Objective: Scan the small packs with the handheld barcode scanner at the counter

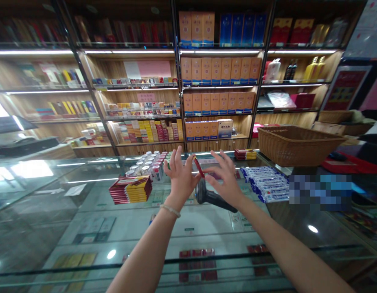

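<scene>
Between my two hands, seen nearly edge-on, is a thin red-and-gold packet. My left hand grips its left side with thumb and index finger, its other fingers raised. On the right side, my right hand pinches it with thumb and index finger near the lower end, other fingers lifted. Just below them a black handheld barcode scanner lies on the glass counter, its head partly hidden by the hands. A stack of red-and-yellow packets sits to the left of my left hand.
Several small white cans or jars stand behind the stack. Blue-and-white packets lie to the right, in front of a wicker basket. A smaller red-and-yellow pile is further back. Shelves with orange boxes line the wall.
</scene>
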The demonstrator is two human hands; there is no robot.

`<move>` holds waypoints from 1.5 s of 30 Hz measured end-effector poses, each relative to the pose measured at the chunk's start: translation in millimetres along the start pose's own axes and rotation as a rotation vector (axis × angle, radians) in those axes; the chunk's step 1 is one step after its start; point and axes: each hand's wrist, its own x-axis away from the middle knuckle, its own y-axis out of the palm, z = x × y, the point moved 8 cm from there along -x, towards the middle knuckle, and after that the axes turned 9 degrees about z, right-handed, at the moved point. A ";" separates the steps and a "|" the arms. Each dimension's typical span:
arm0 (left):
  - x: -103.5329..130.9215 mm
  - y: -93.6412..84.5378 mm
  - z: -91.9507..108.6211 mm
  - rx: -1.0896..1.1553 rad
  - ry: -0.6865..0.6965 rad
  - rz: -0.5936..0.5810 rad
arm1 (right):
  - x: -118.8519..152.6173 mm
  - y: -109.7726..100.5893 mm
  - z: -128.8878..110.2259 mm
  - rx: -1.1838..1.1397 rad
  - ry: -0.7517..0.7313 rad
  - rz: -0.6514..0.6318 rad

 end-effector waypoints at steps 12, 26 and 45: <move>3.2 12.0 -0.9 0.238 0.058 -0.087 | -15.3 -19.0 39.2 0.311 -0.008 -0.050; 12.1 18.3 14.2 0.320 0.173 -0.163 | -5.8 -2.9 50.0 0.418 -0.104 -0.205; -1.5 4.6 4.3 0.075 0.166 -0.156 | -9.5 -16.5 38.5 0.562 -0.152 -0.140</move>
